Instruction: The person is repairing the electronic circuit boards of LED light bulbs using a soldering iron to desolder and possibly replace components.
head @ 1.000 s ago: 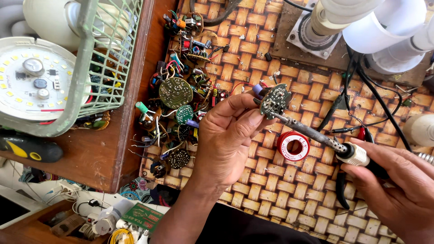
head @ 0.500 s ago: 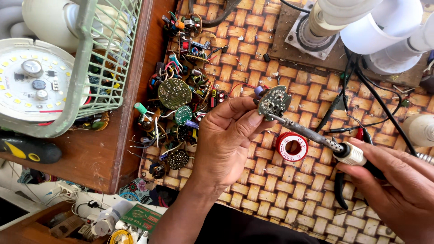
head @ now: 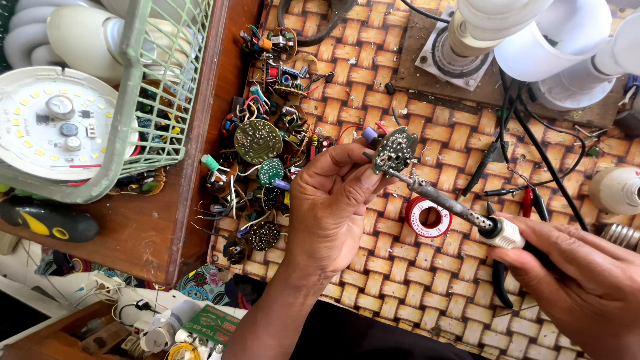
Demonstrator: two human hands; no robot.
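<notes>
My left hand (head: pixel 337 203) pinches a small round circuit board (head: pixel 395 151) between thumb and fingers, holding it above the woven mat (head: pixel 433 280). My right hand (head: pixel 587 283) grips a soldering iron (head: pixel 460 212) by its white and dark handle. The iron's metal tip touches the lower edge of the board. Directly under the iron's shaft a red spool of solder wire (head: pixel 427 217) lies on the mat.
A heap of loose circuit boards and parts (head: pixel 263 157) lies left of my hand. A green wire basket (head: pixel 143 100) with a round LED plate (head: pixel 57 123) stands on the wooden bench. White lamp holders (head: pixel 520 40), black cables and pliers (head: pixel 500 267) sit at right.
Both hands have shifted only slightly. The iron's tip stays against the board.
</notes>
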